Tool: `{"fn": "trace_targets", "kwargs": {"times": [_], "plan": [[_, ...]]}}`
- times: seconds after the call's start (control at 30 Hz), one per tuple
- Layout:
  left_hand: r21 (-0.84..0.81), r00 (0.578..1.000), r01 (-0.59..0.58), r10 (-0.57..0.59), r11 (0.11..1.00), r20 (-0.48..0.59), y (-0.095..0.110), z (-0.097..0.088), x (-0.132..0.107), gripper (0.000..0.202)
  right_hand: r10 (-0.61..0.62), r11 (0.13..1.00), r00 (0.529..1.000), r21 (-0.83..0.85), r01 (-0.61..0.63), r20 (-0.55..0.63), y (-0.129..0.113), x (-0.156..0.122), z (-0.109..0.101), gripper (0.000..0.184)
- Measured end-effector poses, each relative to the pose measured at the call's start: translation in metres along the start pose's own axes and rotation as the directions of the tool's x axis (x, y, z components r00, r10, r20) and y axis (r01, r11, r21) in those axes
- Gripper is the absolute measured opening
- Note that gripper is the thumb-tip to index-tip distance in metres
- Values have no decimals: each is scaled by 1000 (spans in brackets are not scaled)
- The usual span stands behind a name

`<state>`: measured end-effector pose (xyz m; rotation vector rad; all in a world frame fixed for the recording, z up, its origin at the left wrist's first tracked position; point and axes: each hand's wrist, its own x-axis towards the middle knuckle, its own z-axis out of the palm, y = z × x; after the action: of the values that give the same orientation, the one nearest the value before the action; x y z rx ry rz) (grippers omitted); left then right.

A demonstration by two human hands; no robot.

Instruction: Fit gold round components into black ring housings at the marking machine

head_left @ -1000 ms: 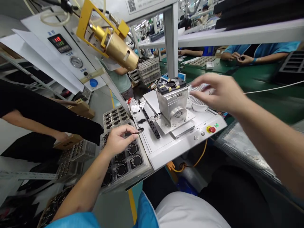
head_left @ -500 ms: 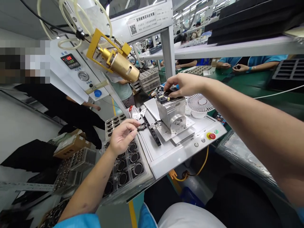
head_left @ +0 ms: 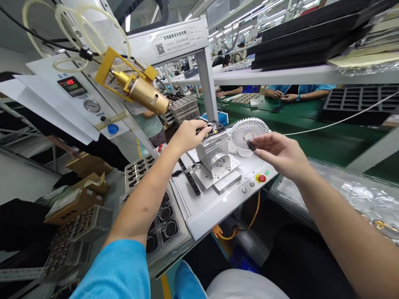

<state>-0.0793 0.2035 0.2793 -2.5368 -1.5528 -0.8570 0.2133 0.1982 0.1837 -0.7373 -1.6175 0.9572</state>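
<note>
My left hand (head_left: 189, 136) reaches over the black holder (head_left: 220, 128) on top of the silver metal block (head_left: 215, 153). Its thumb and fingers are closed together at the holder; what they grip is mostly hidden. My right hand (head_left: 280, 155) is in the air to the right of the block, in front of the white fan (head_left: 248, 135). Between its thumb and fingertips it pinches a small black part (head_left: 251, 145). The block sits on a metal plate on the white machine base (head_left: 199, 220).
A gold dispensing head (head_left: 146, 93) hangs above left. Trays of round black parts (head_left: 169, 229) stand left of the base. A red stop button (head_left: 261, 178) is at the front right. Clear plastic trays (head_left: 352, 195) lie to the right. Co-workers sit across the green table (head_left: 302, 116).
My left hand has moved from above the parts tray to the holder on the block. My right hand has left the holder, moving right, and now holds a small black part.
</note>
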Motion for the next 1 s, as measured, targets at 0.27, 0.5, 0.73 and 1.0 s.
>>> {"fn": "trace_targets", "kwargs": {"times": [0.27, 0.5, 0.73, 1.0], "plan": [[40, 992, -83, 79, 996, 98, -15, 7, -19, 78, 662, 746, 750, -94, -659, 0, 81, -88, -36, 76], [26, 989, -99, 95, 995, 113, 8, -12, -63, 77, 764, 622, 641, -356, -697, 80, 118, -103, -8, 108], [-140, 969, -91, 121, 986, 216, 64, -22, -189, 76, 713, 626, 700, -496, -602, 51, 124, -104, -4, 112], [-635, 900, 432, -256, 640, 353, 100, 99, -262, 45, 755, 603, 655, -420, -678, 27, 110, -99, -9, 107]]}}
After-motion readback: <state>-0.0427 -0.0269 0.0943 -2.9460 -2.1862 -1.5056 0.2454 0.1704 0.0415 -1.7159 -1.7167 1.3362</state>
